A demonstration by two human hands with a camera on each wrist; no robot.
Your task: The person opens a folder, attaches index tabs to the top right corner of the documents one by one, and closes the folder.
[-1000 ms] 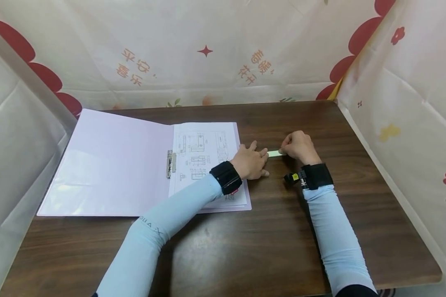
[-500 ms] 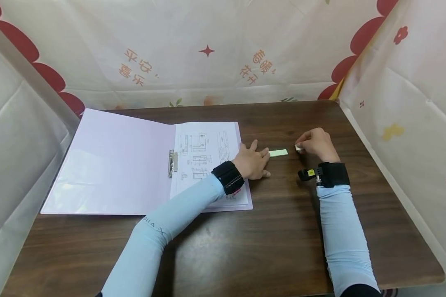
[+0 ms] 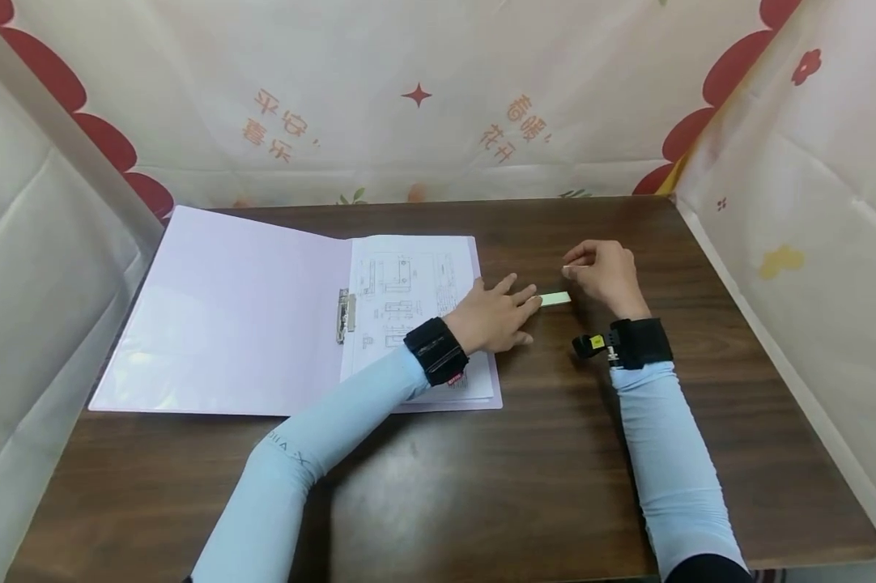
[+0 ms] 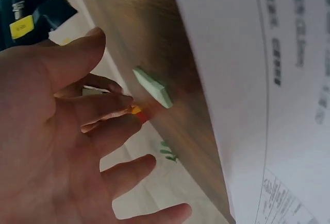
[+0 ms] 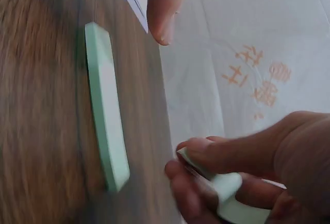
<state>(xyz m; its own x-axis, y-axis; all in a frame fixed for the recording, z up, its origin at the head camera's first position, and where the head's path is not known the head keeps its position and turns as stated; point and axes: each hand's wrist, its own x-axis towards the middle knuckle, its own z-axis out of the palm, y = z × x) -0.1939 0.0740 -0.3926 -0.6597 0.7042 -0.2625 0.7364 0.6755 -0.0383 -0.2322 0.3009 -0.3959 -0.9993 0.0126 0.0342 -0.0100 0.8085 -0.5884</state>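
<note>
- Pale green slip (image 5: 228, 184): the person's right hand (image 3: 604, 275) holds it up over the tabletop (image 3: 525, 486), just beyond and to the right of the green pad (image 3: 555, 299).
- Right-hand fingers: thumb and fingers pinch the slip; in the right wrist view it bends and curls within the grip.
- Left-hand fingers: the left hand (image 3: 492, 316) has its fingers spread across the right edge of the paper sheets (image 3: 419, 267) in the unfolded folder (image 3: 219, 324). In the head view a fingertip overlaps the pad's near-left end, but in the right wrist view a fingertip stands apart from it. Whether the palm rests on the paper cannot be told.
- Change: a second ago the right hand was at the pad's right end; half a second ago it was further right, with the slip in its pinch. Now it has swung back left. The slip looks separated from the pad, so the peeling seems done; it is not yet laid on anything.
- Direction: in the head view the slip shows as a thin, nearly edge-on line running left to right; its free end is hard to make out. The pad's long axis also runs left to right, pointing away from the folder.
</note>
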